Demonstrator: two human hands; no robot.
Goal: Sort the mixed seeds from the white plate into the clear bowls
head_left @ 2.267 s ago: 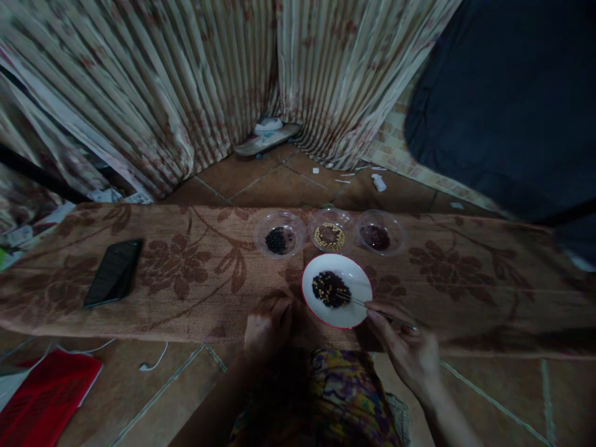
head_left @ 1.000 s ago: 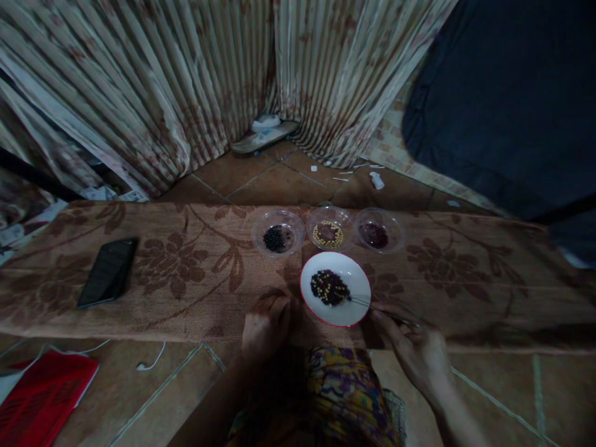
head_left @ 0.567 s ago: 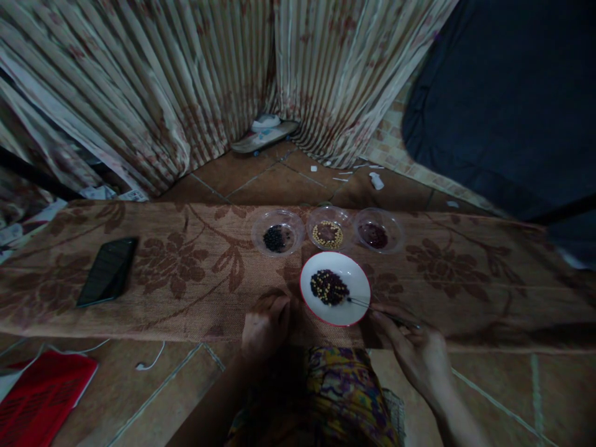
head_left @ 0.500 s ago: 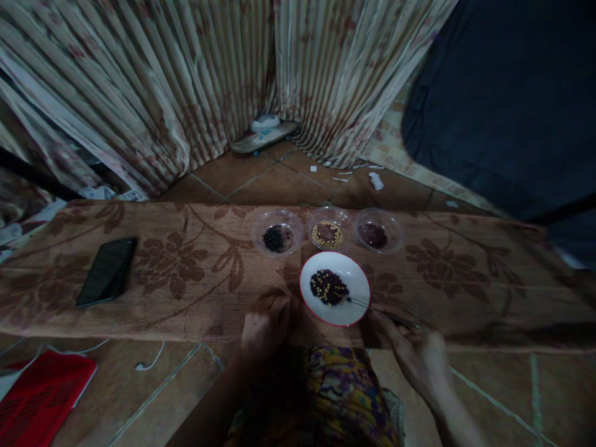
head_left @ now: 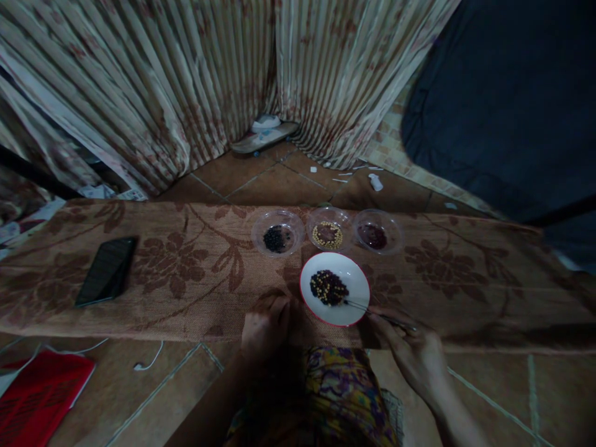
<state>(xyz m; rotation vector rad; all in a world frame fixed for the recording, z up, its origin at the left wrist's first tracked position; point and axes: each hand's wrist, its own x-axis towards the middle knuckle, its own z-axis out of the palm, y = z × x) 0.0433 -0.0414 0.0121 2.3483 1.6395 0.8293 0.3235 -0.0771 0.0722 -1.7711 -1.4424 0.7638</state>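
Observation:
My right hand [head_left: 414,347] grips a pair of metal tweezers [head_left: 388,320] at the right of a white plate [head_left: 356,282] with a red rim. The tips of the tweezers reach over the plate to the lower right edge of a pile of mixed dark and yellow beans [head_left: 328,288]; a dark bean shows at the tips. My left hand [head_left: 265,326] rests closed in a fist on the cloth, left of the plate and apart from it. Behind the plate stand three clear plastic bowls: black beans [head_left: 274,239] in the left, yellow beans [head_left: 326,236] in the middle, dark red beans [head_left: 372,236] in the right.
A patterned brown cloth [head_left: 223,298] covers the long, low table. At its left lies a dark phone [head_left: 106,271]. Beyond are a skateboard [head_left: 265,138] and striped curtains [head_left: 209,81]. A red bag-like item [head_left: 46,397] and a white earphone [head_left: 139,366] lie on the tiled floor.
The tweezer tips have shifted slightly left and down at the edge of the bean pile. My left hand, the plate and the bowls stay where they were.

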